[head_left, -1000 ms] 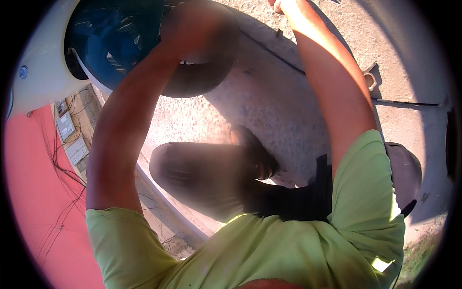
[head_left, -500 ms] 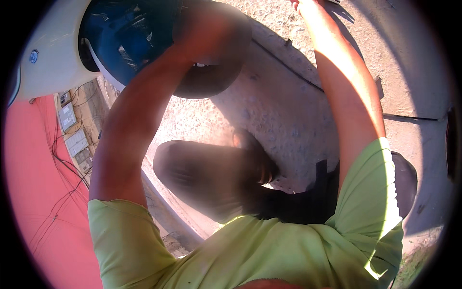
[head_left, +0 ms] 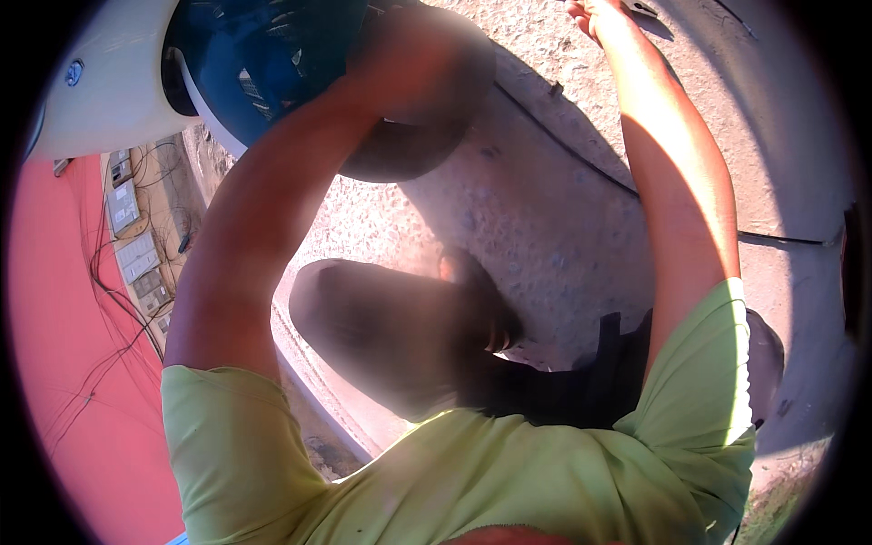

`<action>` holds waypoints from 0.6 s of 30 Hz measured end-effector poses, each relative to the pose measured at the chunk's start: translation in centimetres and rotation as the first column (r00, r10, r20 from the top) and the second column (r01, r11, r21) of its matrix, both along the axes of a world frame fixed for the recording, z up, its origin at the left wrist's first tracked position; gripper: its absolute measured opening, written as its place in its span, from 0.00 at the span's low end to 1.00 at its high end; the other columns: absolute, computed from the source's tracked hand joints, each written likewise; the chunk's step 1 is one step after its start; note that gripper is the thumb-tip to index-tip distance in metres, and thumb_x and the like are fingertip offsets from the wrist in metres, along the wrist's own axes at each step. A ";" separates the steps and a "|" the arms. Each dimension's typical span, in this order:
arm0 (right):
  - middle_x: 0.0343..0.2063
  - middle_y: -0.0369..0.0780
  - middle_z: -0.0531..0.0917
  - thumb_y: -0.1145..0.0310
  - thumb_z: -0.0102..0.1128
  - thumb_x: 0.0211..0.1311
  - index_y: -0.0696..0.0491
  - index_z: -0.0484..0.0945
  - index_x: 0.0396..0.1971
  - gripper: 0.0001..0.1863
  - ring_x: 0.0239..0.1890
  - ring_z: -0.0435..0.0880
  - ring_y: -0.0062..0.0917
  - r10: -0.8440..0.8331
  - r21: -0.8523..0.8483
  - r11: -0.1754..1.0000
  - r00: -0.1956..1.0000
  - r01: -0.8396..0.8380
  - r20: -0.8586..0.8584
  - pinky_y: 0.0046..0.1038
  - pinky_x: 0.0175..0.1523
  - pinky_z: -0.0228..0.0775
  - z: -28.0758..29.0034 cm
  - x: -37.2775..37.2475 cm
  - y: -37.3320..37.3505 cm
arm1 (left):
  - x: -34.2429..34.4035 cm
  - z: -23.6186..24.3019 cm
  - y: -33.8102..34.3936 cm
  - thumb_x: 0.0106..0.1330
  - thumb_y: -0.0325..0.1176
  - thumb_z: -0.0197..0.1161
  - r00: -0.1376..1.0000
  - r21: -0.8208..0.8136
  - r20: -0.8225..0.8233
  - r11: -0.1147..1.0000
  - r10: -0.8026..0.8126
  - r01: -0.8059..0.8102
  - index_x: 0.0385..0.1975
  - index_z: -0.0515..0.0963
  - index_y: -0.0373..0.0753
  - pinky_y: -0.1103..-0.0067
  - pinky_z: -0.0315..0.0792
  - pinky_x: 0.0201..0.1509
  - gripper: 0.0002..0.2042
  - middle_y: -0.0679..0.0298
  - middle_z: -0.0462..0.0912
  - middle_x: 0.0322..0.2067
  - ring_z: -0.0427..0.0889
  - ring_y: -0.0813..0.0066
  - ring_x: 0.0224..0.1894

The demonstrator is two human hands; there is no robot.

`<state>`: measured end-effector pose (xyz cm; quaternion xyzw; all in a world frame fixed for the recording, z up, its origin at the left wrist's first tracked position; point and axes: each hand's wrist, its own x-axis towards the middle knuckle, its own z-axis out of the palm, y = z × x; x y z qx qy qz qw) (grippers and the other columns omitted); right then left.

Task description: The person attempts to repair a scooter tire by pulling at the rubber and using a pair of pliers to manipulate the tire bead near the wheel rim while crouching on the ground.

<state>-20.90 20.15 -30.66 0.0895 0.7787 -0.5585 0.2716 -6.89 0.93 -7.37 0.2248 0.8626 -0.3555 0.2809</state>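
The left hand [head_left: 409, 59] is in the upper middle of the frame, over the dark rounded thing [head_left: 409, 153] beside the glossy blue panel [head_left: 259, 68]. The rounded thing shows mostly below the hand, its lower edge curving toward the ground [head_left: 545, 227]. A smudge blurs the fingers, so I cannot tell how far open they are or whether they grip it. The left hand is clearly the nearer of the two.

The right hand [head_left: 596, 14] is at the upper edge, well to the right of the rounded thing, fingers slightly bent and pointing left; the frame cuts it, so its hold cannot be told. Just to its right lies a small pale object [head_left: 644, 9], its long axis slanting down rightward.
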 end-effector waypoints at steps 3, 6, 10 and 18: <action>0.50 0.46 0.86 0.35 0.61 0.59 0.49 0.80 0.57 0.37 0.52 0.85 0.40 0.052 0.096 0.994 0.998 -0.049 -0.030 0.42 0.51 0.75 0.4 0.3 0.2 | 0.1 -0.1 -0.2 0.44 0.51 0.76 0.999 0.042 -0.019 0.999 -0.028 0.028 0.45 0.79 0.38 0.48 0.62 0.65 0.30 0.54 0.81 0.45 0.78 0.54 0.52; 0.50 0.46 0.86 0.34 0.61 0.58 0.49 0.80 0.57 0.37 0.52 0.85 0.40 0.091 0.156 0.984 0.995 -0.083 -0.043 0.43 0.52 0.74 0.7 0.6 0.2 | 0.1 0.0 0.2 0.44 0.52 0.77 0.997 0.005 -0.025 0.997 -0.077 0.078 0.46 0.78 0.38 0.50 0.63 0.64 0.32 0.54 0.81 0.44 0.78 0.55 0.51; 0.51 0.46 0.86 0.34 0.62 0.57 0.49 0.81 0.56 0.37 0.53 0.85 0.40 0.130 0.207 0.972 0.989 -0.114 -0.065 0.44 0.53 0.74 1.3 0.9 0.1 | 0.1 0.1 -0.1 0.42 0.52 0.77 0.991 0.053 -0.070 0.991 -0.117 0.121 0.46 0.78 0.37 0.51 0.64 0.62 0.33 0.54 0.80 0.43 0.78 0.55 0.50; 0.52 0.46 0.86 0.34 0.62 0.56 0.48 0.83 0.55 0.36 0.55 0.84 0.41 0.182 0.289 0.947 0.976 -0.142 -0.116 0.45 0.56 0.72 2.9 2.0 0.6 | -0.2 0.1 -0.4 0.40 0.51 0.79 0.988 0.054 -0.069 0.989 -0.135 0.139 0.44 0.79 0.36 0.51 0.66 0.60 0.33 0.52 0.81 0.41 0.79 0.54 0.47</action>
